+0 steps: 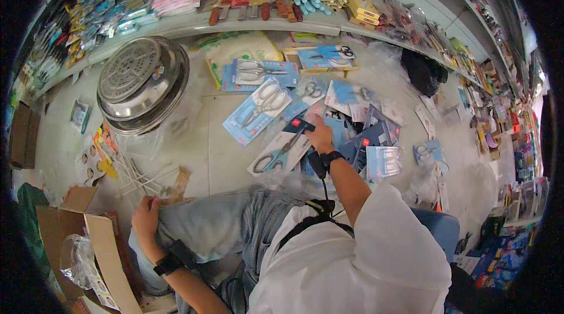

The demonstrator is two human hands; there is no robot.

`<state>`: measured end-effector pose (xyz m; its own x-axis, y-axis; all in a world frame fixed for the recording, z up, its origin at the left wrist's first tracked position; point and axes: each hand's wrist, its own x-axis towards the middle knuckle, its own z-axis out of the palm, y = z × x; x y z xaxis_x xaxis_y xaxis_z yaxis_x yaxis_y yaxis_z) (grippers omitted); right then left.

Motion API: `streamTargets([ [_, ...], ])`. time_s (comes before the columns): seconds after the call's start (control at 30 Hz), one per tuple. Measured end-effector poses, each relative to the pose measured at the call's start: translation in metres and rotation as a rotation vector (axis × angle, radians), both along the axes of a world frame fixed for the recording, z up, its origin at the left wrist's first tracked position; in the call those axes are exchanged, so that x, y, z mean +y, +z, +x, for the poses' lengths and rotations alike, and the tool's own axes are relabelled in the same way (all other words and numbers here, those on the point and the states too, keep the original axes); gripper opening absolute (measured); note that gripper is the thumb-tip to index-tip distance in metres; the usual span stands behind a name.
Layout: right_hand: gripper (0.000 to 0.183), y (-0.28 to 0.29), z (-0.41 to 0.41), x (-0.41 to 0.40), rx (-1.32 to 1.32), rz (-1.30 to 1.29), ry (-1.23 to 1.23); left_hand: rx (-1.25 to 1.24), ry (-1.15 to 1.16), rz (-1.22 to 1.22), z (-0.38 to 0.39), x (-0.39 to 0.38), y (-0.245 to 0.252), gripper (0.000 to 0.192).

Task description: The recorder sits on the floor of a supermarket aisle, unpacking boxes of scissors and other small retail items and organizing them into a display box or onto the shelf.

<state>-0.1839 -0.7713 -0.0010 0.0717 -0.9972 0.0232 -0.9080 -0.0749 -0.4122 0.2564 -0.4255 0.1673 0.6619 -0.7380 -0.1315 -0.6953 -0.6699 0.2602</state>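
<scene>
My right hand [320, 136] grips the upper edge of a carded pack of scissors with grey-teal handles [282, 148], its fingertips among other packs. Under and beside it lie dark blue packs [374, 137], partly overlapping. A blue-and-white pack of large silver scissors [264, 109] lies just beyond, left of the hand. Farther off, more silver scissors packs [260, 71] are stacked by a shallow box of black-handled scissors [330, 56]. My left hand [145, 219] rests on my knee, fingers curled; whether anything is in it is hidden.
Stacked steel steamer pans [141, 80] stand on the tiled floor at left. An opened cardboard box [110, 261] is beside my left leg, near loose white sticks [141, 177]. A low shelf [299, 27] with knives crosses the back. A black plastic bag [423, 71] lies at right.
</scene>
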Motion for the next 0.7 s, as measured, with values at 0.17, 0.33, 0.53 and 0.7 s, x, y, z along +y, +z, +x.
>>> streamTargets([
  [0.17, 0.052, -0.020, -0.002, -0.011, -0.750, 0.026, -0.015, -0.067, 0.015, -0.012, -0.001, -0.001, -0.005, 0.034],
  [0.33, 0.052, -0.030, -0.003, -0.005, -1.693, 0.329, -0.406, -0.014, 0.011, 0.011, 0.003, -0.003, -0.003, 0.033],
  [0.53, 0.072, -0.025, 0.022, -0.019, -1.071, 0.207, -0.320, -0.022, -0.001, 0.008, 0.001, -0.004, 0.001, 0.033],
  [0.7, 0.067, 0.005, 0.042, -0.017, -0.177, 0.116, -0.033, -0.023, 0.032, 0.004, -0.003, -0.006, 0.003, 0.033],
])
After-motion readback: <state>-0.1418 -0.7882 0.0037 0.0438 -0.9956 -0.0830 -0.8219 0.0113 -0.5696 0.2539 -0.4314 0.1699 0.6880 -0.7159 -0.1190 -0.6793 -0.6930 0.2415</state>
